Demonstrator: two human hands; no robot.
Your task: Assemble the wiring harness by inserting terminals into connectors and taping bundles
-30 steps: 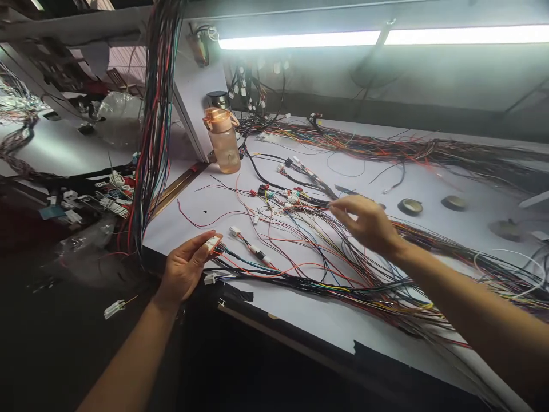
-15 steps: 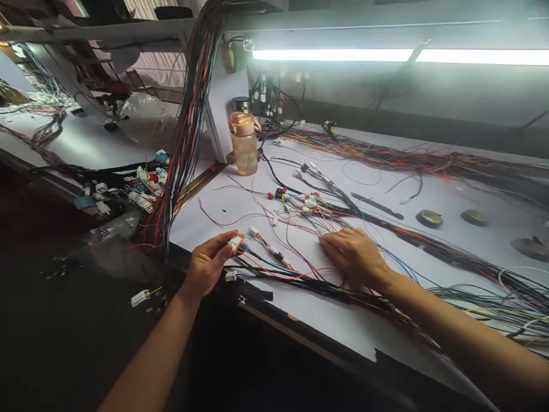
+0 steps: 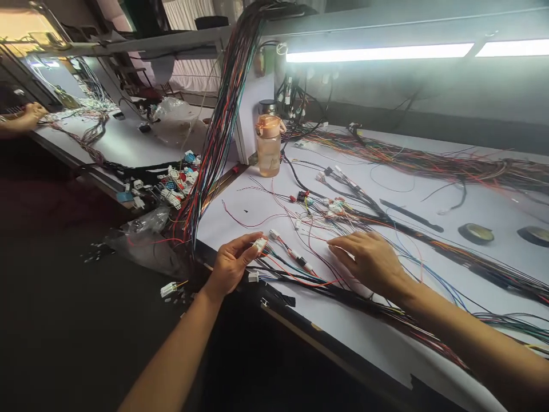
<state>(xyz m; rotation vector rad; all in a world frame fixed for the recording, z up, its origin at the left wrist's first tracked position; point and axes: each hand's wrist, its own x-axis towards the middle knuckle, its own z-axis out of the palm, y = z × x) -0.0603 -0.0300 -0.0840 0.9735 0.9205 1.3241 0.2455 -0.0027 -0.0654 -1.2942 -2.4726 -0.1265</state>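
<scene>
My left hand [image 3: 235,260] pinches a white connector [image 3: 259,245] with wires running from it, over the table's front edge. On the table, my right hand [image 3: 364,254] is closed with thumb and forefinger near thin red wires; whatever lies between the fingertips is too small to make out. A second white connector [image 3: 273,234], with wires and black tape, lies just right of the held one. Below it another white connector [image 3: 253,277] ends a dark wire bundle. Several small connectors [image 3: 334,207] are clustered behind my right hand.
An orange-lidded bottle [image 3: 269,147] stands beside the post. A thick wire bundle [image 3: 229,97] hangs at its left. Tape rolls [image 3: 476,233] lie at the right. Another person's hand [image 3: 33,113] shows at far left, beyond piled connectors [image 3: 178,186].
The view has swung left, so the table appears shifted right and another person's hand has come into view. My left hand still holds the connector; my right fingers have lifted slightly.
</scene>
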